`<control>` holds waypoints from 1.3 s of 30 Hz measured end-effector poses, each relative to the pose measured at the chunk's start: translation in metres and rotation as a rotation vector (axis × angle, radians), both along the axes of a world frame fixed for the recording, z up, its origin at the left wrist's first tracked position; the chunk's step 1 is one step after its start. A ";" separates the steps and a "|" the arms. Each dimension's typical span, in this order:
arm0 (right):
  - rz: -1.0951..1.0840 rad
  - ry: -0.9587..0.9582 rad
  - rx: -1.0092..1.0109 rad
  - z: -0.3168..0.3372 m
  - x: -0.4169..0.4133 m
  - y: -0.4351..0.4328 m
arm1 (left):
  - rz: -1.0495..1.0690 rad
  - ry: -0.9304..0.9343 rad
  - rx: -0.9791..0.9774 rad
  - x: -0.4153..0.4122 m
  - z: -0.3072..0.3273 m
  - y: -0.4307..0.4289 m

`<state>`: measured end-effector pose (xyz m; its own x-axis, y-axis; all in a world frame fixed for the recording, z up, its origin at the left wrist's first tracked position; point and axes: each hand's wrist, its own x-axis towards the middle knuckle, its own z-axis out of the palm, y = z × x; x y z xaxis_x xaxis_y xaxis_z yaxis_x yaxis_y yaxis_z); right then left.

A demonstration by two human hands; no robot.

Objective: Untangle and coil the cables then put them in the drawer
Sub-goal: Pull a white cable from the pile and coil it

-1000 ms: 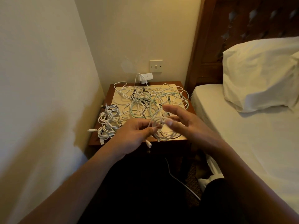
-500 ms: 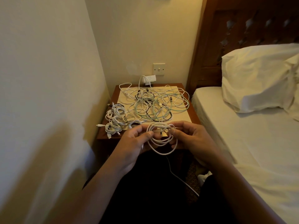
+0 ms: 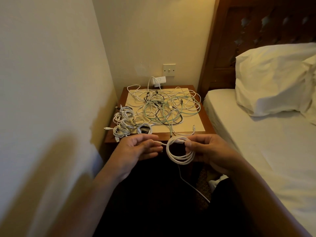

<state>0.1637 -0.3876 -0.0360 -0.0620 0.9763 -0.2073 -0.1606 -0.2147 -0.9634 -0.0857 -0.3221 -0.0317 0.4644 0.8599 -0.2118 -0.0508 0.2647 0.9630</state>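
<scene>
Head: two hands [image 3: 138,149] [image 3: 212,151], one coil [image 3: 180,161]

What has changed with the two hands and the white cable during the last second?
The right hand, open one second ago, took hold of the white coiled cable and now grips it alone. The left hand let go of the coil and pinches its loose end, drawn leftward. The tangled cables and the coiled bundle on the wooden table stayed.
</scene>
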 end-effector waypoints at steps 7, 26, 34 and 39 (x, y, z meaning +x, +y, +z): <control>-0.167 0.049 -0.019 -0.011 0.005 0.002 | 0.220 0.183 0.120 -0.018 -0.011 0.016; -0.529 -0.298 0.116 -0.034 -0.029 0.004 | -0.160 0.484 0.727 0.010 -0.012 -0.027; -0.617 -0.112 0.092 -0.039 -0.037 -0.001 | 0.086 0.212 0.433 0.020 -0.008 -0.027; -0.611 0.017 0.089 -0.033 -0.048 -0.003 | 0.101 0.346 0.536 0.027 -0.021 -0.035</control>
